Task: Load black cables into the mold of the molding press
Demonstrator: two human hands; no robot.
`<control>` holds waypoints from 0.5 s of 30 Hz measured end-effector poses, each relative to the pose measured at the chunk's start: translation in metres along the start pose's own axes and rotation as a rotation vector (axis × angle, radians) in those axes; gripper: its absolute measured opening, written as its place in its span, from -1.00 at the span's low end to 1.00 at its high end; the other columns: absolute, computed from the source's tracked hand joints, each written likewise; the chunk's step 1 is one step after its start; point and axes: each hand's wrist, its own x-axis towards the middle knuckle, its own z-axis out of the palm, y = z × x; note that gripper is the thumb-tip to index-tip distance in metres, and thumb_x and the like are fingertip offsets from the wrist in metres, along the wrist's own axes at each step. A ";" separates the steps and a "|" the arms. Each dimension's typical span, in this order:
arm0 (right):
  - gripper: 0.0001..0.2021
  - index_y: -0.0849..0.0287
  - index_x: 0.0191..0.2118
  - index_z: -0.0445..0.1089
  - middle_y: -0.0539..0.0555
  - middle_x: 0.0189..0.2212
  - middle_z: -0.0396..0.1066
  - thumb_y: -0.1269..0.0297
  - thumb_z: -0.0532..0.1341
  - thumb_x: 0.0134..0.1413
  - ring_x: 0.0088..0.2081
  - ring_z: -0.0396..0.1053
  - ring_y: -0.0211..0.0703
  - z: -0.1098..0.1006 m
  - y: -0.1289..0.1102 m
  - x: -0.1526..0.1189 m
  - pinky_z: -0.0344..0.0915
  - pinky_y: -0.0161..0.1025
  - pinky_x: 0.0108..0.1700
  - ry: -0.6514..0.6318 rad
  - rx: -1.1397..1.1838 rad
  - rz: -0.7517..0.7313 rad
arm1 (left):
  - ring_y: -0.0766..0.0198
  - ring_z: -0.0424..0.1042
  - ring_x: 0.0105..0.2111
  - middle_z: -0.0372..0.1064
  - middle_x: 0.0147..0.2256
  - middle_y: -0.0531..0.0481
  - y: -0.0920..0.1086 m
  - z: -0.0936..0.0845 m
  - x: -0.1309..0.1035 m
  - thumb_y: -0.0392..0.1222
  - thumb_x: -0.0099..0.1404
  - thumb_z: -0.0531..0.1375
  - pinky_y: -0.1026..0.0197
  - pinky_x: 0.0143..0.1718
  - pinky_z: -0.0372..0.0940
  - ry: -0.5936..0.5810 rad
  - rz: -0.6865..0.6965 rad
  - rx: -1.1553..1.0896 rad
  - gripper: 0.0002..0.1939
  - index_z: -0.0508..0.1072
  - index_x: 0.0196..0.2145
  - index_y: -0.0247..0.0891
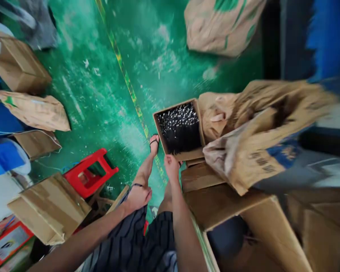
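An open cardboard box (pixel 200 124) stands on the green floor ahead of me, holding many thin black pieces with shiny pale ends. At its near left corner is my right hand (pixel 171 166), fingers pinched together; whether it touches the rim or grips a small piece I cannot tell. My left hand (pixel 139 197) is curled closed above my left thigh, apart from the box. Its inside is hidden, so any thing in it cannot be made out.
Crumpled brown sacks (pixel 252 139) lie right of the box. A larger open carton (pixel 226 206) stands at my right side. To the left are a red plastic stool (pixel 87 189) and a carton (pixel 51 209). A full sack (pixel 221 30) sits farther ahead. Yellow-marked tape (pixel 130 88) crosses the floor.
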 end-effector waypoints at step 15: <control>-0.87 0.23 -0.12 0.45 0.11 -0.15 0.31 0.35 0.21 0.26 -0.24 0.34 -0.18 0.058 0.147 0.230 0.34 -0.13 -0.02 0.413 -0.062 0.025 | 0.12 0.54 -0.37 0.50 -0.43 -0.01 -0.063 0.070 0.017 0.07 0.37 0.04 0.01 -0.25 0.39 -0.329 -0.110 0.017 -0.63 0.62 -0.31 -0.03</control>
